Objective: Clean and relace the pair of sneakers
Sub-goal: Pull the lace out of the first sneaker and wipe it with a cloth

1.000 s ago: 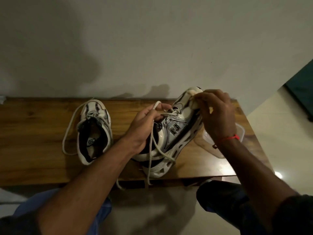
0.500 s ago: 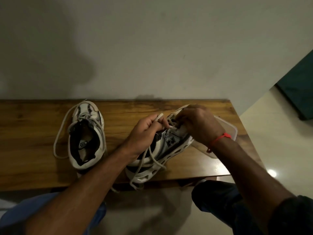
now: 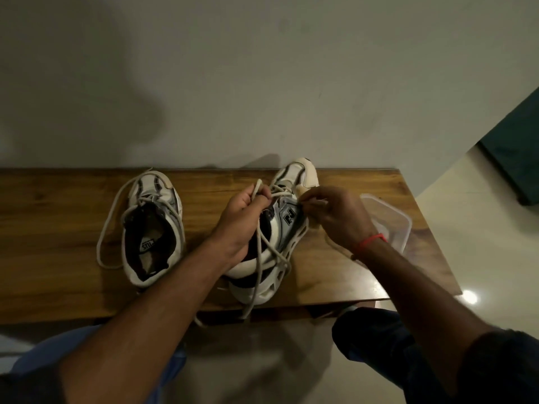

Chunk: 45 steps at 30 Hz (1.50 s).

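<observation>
**Right hand drops from toe to side panel**

The right hand has moved off the toe and now pinches a pale cloth against the tilted right sneaker. The left hand grips its laces. The other sneaker lies on the wooden bench, a plastic container right.

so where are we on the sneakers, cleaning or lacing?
Cleaning, it seems. Nothing looks finished. The left hand grips the right sneaker at its collar, with a lace end among its fingers; the right hand presses a pale cloth against its side. Its laces hang loose. The left sneaker lies untouched on the table, laces trailing. A plastic container stands behind the right wrist. Both still need lacing.
</observation>
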Available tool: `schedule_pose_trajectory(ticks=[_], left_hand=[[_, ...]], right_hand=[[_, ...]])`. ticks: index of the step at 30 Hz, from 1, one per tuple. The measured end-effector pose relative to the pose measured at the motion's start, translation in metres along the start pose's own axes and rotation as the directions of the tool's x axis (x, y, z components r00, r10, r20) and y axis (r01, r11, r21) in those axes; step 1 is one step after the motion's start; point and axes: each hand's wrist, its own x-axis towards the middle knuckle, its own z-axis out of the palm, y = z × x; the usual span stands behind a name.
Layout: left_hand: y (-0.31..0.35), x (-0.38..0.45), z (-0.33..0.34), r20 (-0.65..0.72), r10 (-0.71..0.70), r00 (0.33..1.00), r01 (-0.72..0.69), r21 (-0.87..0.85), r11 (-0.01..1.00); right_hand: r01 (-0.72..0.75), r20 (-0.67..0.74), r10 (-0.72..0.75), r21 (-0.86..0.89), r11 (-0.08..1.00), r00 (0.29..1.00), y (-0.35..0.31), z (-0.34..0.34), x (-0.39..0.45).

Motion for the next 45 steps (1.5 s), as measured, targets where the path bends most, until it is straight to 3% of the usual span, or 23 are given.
schedule_pose_trajectory(ticks=[2, 6, 8, 10, 16, 20, 21, 23, 25, 27, 28, 31, 32, 33, 34, 35, 36, 37, 38, 39, 42, 45], left_hand=[[0.002, 0.001, 0.0, -0.007, -0.064, 0.998, 0.063, -0.019, 0.998], [0.008, 0.002, -0.007, 0.019, -0.061, 0.998, 0.051, 0.333, 0.942], [0.01, 0.002, -0.013, 0.103, -0.108, 0.989, 0.042, 0.502, 0.864], [0.012, 0.002, -0.017, 0.1, -0.112, 0.989, 0.021, 0.648, 0.762], [0.023, -0.001, -0.022, -0.096, -0.037, 0.995, 0.092, 0.68, 0.728], [0.034, -0.007, -0.022, -0.125, 0.087, 0.988, 0.027, 0.704, 0.709], [0.038, -0.009, -0.021, -0.14, 0.048, 0.989, 0.051, 0.624, 0.78], [0.05, -0.013, -0.019, -0.111, -0.155, 0.982, 0.181, 0.295, 0.938], [0.064, -0.016, -0.021, 0.069, -0.276, 0.959, 0.279, -0.041, 0.959], [0.071, -0.016, -0.028, 0.162, -0.203, 0.966, 0.253, -0.408, 0.877], [0.072, -0.015, -0.032, 0.132, -0.153, 0.979, 0.201, -0.571, 0.796], [0.065, -0.009, -0.034, -0.007, -0.096, 0.995, 0.053, -0.792, 0.608], [0.061, -0.007, -0.033, -0.012, -0.085, 0.996, 0.041, -0.804, 0.594], [0.057, -0.006, -0.03, -0.01, -0.092, 0.996, 0.052, -0.759, 0.648], [0.054, -0.006, -0.027, -0.019, -0.109, 0.994, 0.074, -0.614, 0.786], [0.052, -0.007, -0.024, -0.035, -0.096, 0.995, 0.079, -0.336, 0.939], [0.048, -0.008, -0.021, -0.037, -0.058, 0.998, 0.059, 0.024, 0.998], [0.045, -0.01, -0.019, -0.014, -0.019, 1.0, 0.022, 0.323, 0.946], [0.041, -0.01, -0.019, 0.011, 0.007, 1.0, -0.012, 0.489, 0.872], [0.039, -0.01, -0.019, 0.027, 0.014, 1.0, -0.026, 0.527, 0.849], [0.037, -0.011, -0.018, 0.045, -0.003, 0.999, -0.011, 0.319, 0.948], [0.037, -0.009, -0.014, -0.006, 0.086, 0.996, -0.083, 0.195, 0.977]], right_hand=[[-0.024, 0.046, 0.022, 0.036, 0.999, 0.999, 0.001, 0.017, -0.002], [-0.017, 0.081, 0.014, 0.032, 0.999, 0.997, 0.002, 0.04, -0.004], [-0.035, 0.109, 0.032, 0.02, 0.999, 0.994, 0.005, 0.047, -0.007], [-0.038, 0.112, 0.034, 0.032, 0.999, 0.993, 0.009, 0.051, -0.009], [-0.024, 0.137, 0.016, 0.058, 0.998, 0.99, 0.013, 0.05, -0.006], [0.008, 0.157, -0.008, 0.003, 1.0, 0.988, 0.015, 0.051, -0.008], [0.007, 0.159, -0.007, -0.001, 1.0, 0.987, 0.015, 0.051, -0.008], [-0.003, 0.164, 0.003, 0.0, 1.0, 0.986, 0.015, 0.05, -0.008], [-0.009, 0.171, 0.008, 0.003, 1.0, 0.985, 0.014, 0.05, -0.008], [-0.02, 0.18, 0.018, 0.011, 1.0, 0.983, 0.012, 0.05, -0.009], [-0.027, 0.187, 0.024, 0.012, 1.0, 0.982, 0.011, 0.05, -0.009], [-0.032, 0.203, 0.031, -0.001, 0.999, 0.979, 0.011, 0.052, -0.01], [-0.031, 0.204, 0.031, -0.003, 1.0, 0.978, 0.011, 0.053, -0.01], [-0.027, 0.201, 0.027, -0.005, 1.0, 0.979, 0.011, 0.053, -0.011], [-0.019, 0.198, 0.021, -0.008, 1.0, 0.98, 0.011, 0.054, -0.011], [-0.012, 0.199, 0.014, -0.012, 1.0, 0.98, 0.011, 0.054, -0.011], [-0.006, 0.201, 0.008, -0.01, 1.0, 0.98, 0.011, 0.055, -0.012], [0.005, 0.2, -0.006, 0.003, 1.0, 0.98, 0.009, 0.054, -0.012], [0.028, 0.191, -0.031, 0.018, 0.999, 0.981, 0.007, 0.054, -0.013], [0.067, 0.171, -0.071, 0.031, 0.997, 0.983, 0.004, 0.054, -0.013], [0.16, 0.174, -0.182, 0.136, 0.978, 0.968, -0.013, 0.054, -0.021], [0.085, 0.299, -0.17, 0.277, 0.957, 0.939, -0.028, 0.052, -0.029]])
